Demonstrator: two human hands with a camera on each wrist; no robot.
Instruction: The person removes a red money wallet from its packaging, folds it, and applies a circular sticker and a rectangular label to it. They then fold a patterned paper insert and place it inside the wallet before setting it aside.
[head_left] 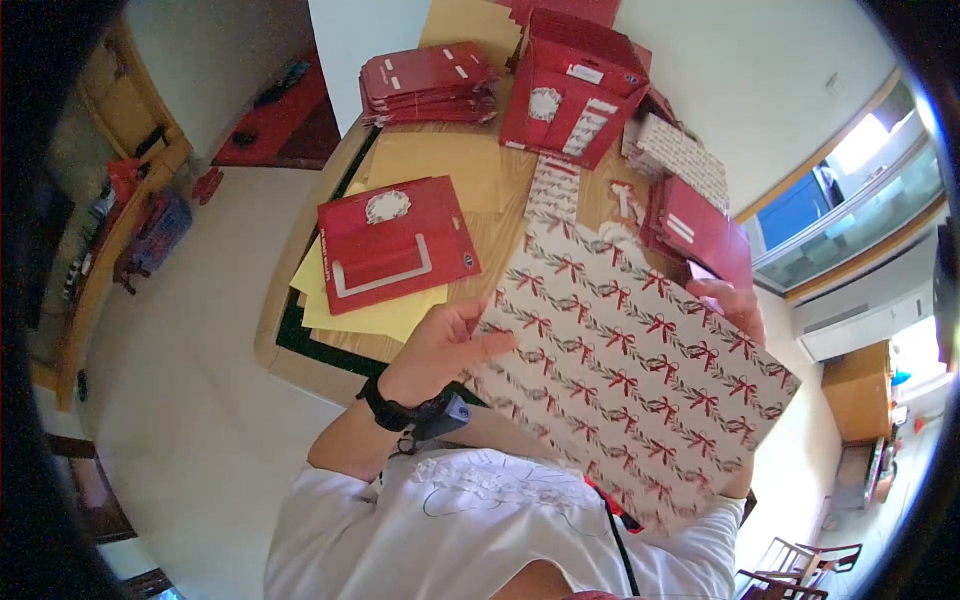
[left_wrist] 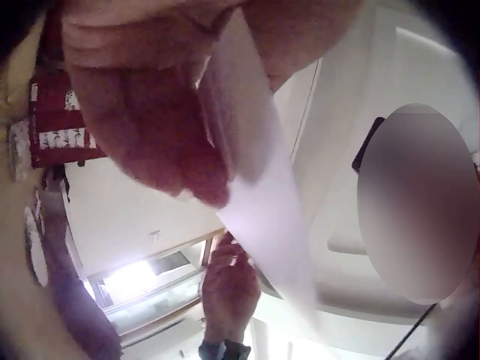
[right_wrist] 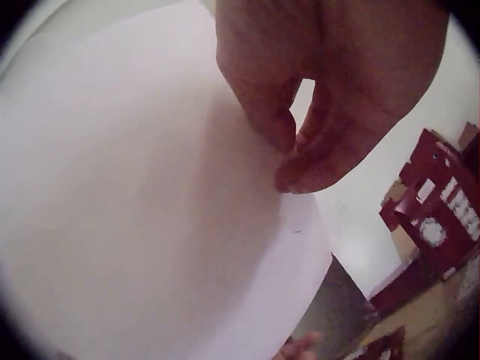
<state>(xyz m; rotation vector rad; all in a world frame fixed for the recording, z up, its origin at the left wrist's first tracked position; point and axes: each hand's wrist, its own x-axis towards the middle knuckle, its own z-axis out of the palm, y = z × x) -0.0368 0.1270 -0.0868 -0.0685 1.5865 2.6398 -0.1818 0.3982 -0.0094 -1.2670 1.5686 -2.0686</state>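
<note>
A sheet of patterned paper (head_left: 620, 370), white with green garlands and red bows, is held up in front of the person's chest. My left hand (head_left: 440, 350) pinches its left edge, thumb lying on the printed face. At the upper right edge, my right hand (head_left: 735, 305) holds the sheet, partly hidden behind it. The right wrist view shows the right thumb and fingertips (right_wrist: 289, 176) pinching the edge, with the plain white back of the paper facing that camera. Left of the sheet, a flat red card folder (head_left: 400, 245) with a white wreath label lies on yellow sheets (head_left: 370, 325).
A stack of red folders (head_left: 430, 85) lies at the table's back left. Beside it stands a red box (head_left: 575, 90). More red folders (head_left: 700, 230) and patterned pieces (head_left: 685, 155) lie at the right. A patterned strip (head_left: 553, 188) rests on the wooden table (head_left: 515, 185).
</note>
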